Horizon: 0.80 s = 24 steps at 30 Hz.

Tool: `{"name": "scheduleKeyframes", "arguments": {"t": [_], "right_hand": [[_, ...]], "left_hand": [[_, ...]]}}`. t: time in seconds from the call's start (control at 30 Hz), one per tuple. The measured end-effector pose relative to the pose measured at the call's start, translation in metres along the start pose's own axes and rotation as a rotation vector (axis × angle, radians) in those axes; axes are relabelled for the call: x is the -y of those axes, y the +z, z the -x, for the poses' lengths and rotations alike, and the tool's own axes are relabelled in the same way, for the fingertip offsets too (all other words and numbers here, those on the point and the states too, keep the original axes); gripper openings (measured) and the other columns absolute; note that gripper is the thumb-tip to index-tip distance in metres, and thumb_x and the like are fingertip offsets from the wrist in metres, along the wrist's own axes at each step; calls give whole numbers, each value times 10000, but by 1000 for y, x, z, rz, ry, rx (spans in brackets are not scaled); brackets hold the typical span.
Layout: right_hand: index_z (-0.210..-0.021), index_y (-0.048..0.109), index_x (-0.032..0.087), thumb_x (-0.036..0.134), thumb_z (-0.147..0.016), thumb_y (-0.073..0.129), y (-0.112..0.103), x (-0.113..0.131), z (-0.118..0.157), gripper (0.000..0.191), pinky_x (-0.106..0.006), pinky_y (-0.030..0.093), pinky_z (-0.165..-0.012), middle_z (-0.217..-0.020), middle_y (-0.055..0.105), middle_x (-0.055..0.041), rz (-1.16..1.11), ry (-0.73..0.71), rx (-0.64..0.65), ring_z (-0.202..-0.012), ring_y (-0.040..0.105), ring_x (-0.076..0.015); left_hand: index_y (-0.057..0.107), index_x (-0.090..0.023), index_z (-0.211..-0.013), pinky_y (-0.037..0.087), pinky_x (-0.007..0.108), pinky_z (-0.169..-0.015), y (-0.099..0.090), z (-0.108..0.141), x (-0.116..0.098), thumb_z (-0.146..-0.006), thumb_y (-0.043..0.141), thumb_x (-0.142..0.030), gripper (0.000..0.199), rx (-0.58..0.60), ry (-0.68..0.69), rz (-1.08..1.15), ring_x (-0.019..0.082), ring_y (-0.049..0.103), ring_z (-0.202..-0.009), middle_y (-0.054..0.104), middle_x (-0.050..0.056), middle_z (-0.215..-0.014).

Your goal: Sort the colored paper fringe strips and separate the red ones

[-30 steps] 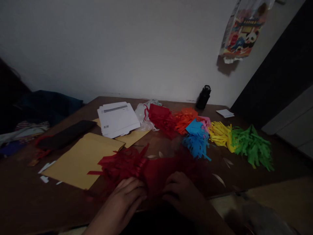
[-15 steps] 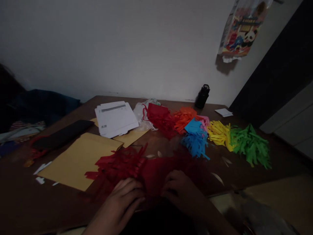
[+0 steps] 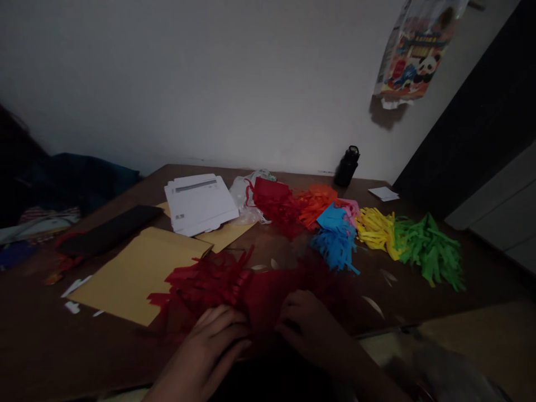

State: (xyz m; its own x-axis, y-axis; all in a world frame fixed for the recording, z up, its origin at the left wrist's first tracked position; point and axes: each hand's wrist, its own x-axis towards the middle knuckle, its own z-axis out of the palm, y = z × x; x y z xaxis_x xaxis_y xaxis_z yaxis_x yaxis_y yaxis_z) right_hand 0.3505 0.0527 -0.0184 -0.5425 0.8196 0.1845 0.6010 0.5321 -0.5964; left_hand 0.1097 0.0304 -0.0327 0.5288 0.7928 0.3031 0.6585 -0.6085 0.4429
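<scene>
A wide red fringed paper (image 3: pixel 266 293) lies at the table's near edge, its plain middle flat and cut strips spreading to both sides. My left hand (image 3: pixel 220 338) is at its near left part, fingers bent over the paper and thumb close below. On the right of the plain middle, my right hand (image 3: pixel 304 321) has curled fingers closed at the paper. Dim light hides the fingertips and the near edge between the hands.
Behind are fringed bundles: red (image 3: pixel 274 201), orange (image 3: pixel 316 201), blue (image 3: pixel 335 237), pink (image 3: pixel 349 209), yellow (image 3: pixel 377 231) and green (image 3: pixel 431 251). A brown envelope (image 3: pixel 138 279), white flattened box (image 3: pixel 203 204), black case (image 3: pixel 113 229) and black bottle (image 3: pixel 347 167) also lie around.
The view shifts very slightly. Both hands stay at the red fringed paper with almost the same finger positions.
</scene>
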Motion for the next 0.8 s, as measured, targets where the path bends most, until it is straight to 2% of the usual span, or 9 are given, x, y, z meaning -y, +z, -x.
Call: {"name": "scheduleKeyframes", "arguments": {"t": [0.27,0.53,0.67,0.8], "right_hand": [[-784,668,177,70,-851,643,-2,5,-3,129,-264,401,-752,-863,654,-1,102,16,35,-836,580,-150],[-805,688,186,125,-859,693,-4,4,-1,82,-246,399,-756,-884,659,14,59,15,35,-851,585,-135],[-818,688,199,220,-801,785,-4,3,0,100,-251,398,-782,-899,665,24,14,5,27,-885,587,-142],[-818,692,205,215,-763,818,-2,1,0,138,-253,394,-798,-909,669,32,8,-2,28,-897,587,-141]], "left_hand": [[681,-255,-859,498,307,-708,1,-7,-8,-909,567,-268,125,-75,-24,-82,193,646,-756,707,-3,-814],[676,-250,-890,506,314,-708,1,-6,-12,-922,526,-233,154,-36,-27,-74,200,646,-785,700,16,-865],[670,-259,-919,503,313,-724,3,-4,-10,-920,528,-213,150,-62,-24,-52,199,646,-809,701,12,-891],[672,-263,-903,498,313,-726,6,-4,-8,-912,546,-213,136,-97,-17,-46,197,647,-801,707,6,-881]]}}
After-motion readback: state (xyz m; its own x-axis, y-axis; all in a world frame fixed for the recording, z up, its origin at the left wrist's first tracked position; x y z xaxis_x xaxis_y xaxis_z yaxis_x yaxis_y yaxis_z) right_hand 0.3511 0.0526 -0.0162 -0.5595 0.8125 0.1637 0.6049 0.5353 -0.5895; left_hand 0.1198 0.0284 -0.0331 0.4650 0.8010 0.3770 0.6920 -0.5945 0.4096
